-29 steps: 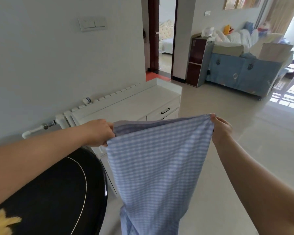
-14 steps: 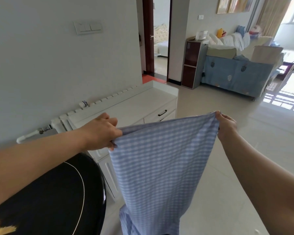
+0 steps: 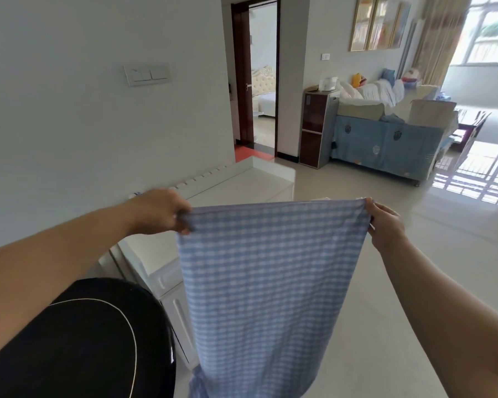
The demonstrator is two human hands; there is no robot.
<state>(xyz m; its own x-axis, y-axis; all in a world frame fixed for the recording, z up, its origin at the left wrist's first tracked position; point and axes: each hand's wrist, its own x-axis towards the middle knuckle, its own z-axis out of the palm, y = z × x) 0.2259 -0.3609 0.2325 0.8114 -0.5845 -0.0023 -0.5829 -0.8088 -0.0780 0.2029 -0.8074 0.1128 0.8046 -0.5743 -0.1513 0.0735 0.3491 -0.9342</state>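
A blue and white checked garment (image 3: 268,282) hangs in front of me, stretched flat along its top edge. My left hand (image 3: 161,211) grips the top left corner with curled fingers. My right hand (image 3: 385,225) pinches the top right corner. The cloth falls straight down and narrows toward the bottom of the view, where its lower end is cut off.
A black glossy round tabletop (image 3: 78,340) lies at the lower left. A low white cabinet (image 3: 242,188) with a radiator runs along the wall behind the cloth. Farther off are a doorway (image 3: 262,73), a dark small cabinet (image 3: 316,127) and a blue-covered sofa (image 3: 385,145). Tiled floor spreads right.
Both hands have lifted the garment higher and pulled its top edge wider and tauter. My view has tilted up, showing more of the room.
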